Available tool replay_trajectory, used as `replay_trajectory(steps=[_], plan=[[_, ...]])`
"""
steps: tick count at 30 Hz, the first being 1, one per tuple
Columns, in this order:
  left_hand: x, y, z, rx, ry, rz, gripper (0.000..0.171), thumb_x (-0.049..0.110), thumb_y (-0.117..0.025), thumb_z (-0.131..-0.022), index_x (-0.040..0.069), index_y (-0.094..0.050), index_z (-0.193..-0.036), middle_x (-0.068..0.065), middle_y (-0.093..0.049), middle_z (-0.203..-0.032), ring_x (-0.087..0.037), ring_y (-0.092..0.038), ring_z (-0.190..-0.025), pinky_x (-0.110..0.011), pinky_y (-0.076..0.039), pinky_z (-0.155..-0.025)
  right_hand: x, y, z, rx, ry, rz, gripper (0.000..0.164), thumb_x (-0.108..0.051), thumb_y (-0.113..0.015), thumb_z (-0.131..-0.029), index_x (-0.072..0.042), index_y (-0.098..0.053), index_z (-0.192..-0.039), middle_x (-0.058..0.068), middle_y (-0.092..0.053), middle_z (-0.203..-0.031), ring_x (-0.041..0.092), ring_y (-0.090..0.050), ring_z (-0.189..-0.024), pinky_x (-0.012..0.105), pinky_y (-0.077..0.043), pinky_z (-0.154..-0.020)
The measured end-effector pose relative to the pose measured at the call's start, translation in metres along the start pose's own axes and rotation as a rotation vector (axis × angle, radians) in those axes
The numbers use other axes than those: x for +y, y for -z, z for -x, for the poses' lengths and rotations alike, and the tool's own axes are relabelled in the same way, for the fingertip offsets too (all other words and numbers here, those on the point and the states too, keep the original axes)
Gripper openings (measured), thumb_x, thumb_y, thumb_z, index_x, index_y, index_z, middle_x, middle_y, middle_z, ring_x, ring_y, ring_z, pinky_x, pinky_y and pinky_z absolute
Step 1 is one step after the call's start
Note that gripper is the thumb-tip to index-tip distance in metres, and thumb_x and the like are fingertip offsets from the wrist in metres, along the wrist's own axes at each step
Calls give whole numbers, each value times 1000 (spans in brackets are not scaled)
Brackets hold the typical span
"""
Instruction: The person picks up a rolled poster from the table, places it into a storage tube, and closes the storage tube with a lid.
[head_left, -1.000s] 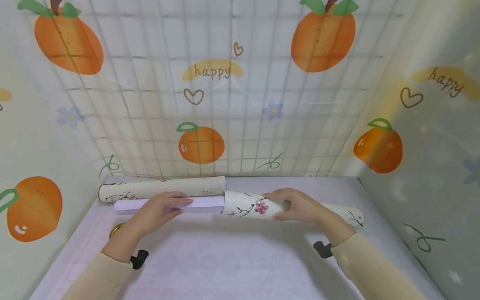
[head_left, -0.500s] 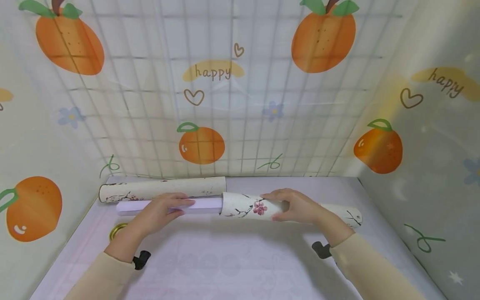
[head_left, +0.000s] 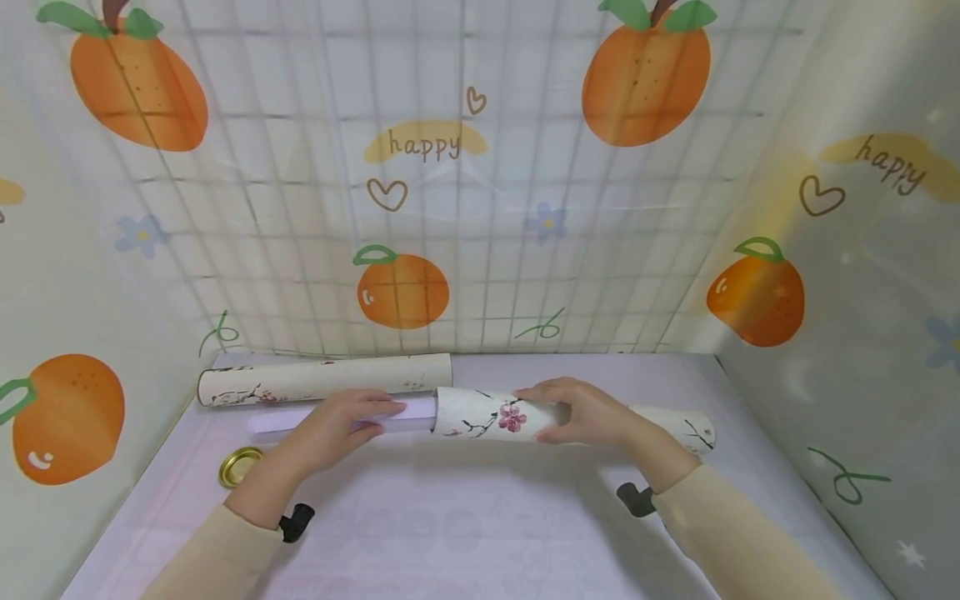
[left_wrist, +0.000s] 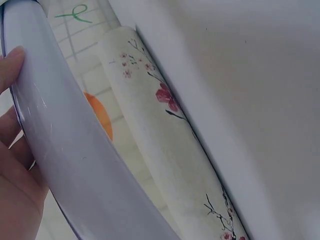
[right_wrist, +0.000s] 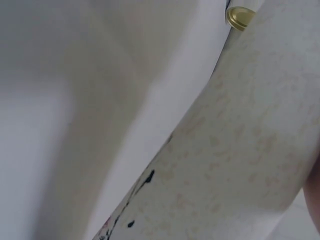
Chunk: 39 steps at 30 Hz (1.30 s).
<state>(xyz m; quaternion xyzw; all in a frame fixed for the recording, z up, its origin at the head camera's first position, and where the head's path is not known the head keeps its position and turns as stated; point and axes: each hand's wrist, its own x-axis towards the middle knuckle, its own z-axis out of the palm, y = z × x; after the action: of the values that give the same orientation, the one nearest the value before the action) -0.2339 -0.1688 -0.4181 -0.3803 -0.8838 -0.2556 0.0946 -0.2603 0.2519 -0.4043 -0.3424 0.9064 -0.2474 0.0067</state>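
In the head view my left hand (head_left: 341, 429) grips a long pale-lilac piece (head_left: 412, 412), thumb in front and fingers over the top. Its right end is hidden inside the mouth of a white cardboard tube (head_left: 480, 412) printed with plum blossoms. Around the middle of that tube my right hand (head_left: 592, 412) is wrapped, thumb in front. The left wrist view shows the lilac piece (left_wrist: 75, 125) smooth and glossy, the left fingers (left_wrist: 12, 67) at its side. Only a sliver of the right hand (right_wrist: 312, 195) appears in the right wrist view, beside the tube (right_wrist: 235, 140).
A second blossom-printed tube (head_left: 322, 381) lies behind the lilac piece, near the back wall. A round gold lid (head_left: 240, 467) lies on the pale tabletop (head_left: 450, 533) by the left forearm. Curtain-like sheets with orange prints enclose the back and sides.
The left hand and lilac piece have moved right, while the right hand and its tube have shifted slightly left. Less of the lilac piece shows outside the tube. More of the gold lid is visible.
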Motion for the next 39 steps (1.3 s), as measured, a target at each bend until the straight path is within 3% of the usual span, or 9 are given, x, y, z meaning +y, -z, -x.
replay_trajectory(steps=[8, 21, 33, 39], plan=[[5, -4, -2, -5, -6, -39, 42, 11, -74, -91, 18, -68, -132, -6, -65, -130, -30, -59, -123, -49, -46, -104, -1, -3, -3, -19, -15, -15, 66, -30, -87, -77, -33, -62, -138, -4, -62, -134, 20, -56, -123, 44, -46, -99], [8, -10, -9, 48, -50, -62, 36, 14, -76, -90, 17, -71, -126, -9, -67, -127, -30, -61, -120, -51, -47, -102, 0, -8, -5, -18, 7, -10, 67, -33, -87, -78, -31, -61, -139, -3, -63, -133, 21, -57, -121, 44, -47, -98], [12, -14, -10, 87, -37, -50, 35, 15, -79, -86, 17, -74, -121, -7, -69, -125, -29, -63, -118, -49, -48, -101, -4, -10, -6, -19, -14, -23, 66, -31, -87, -78, -31, -62, -139, -4, -64, -131, 18, -59, -117, 42, -49, -96], [14, -15, -10, 63, -4, -30, 33, 15, -78, -88, 16, -74, -121, -9, -66, -130, -29, -60, -122, -49, -47, -103, -2, -10, -5, -16, -9, -13, 65, -31, -87, -77, -31, -62, -138, -5, -64, -132, 17, -59, -116, 40, -49, -94]])
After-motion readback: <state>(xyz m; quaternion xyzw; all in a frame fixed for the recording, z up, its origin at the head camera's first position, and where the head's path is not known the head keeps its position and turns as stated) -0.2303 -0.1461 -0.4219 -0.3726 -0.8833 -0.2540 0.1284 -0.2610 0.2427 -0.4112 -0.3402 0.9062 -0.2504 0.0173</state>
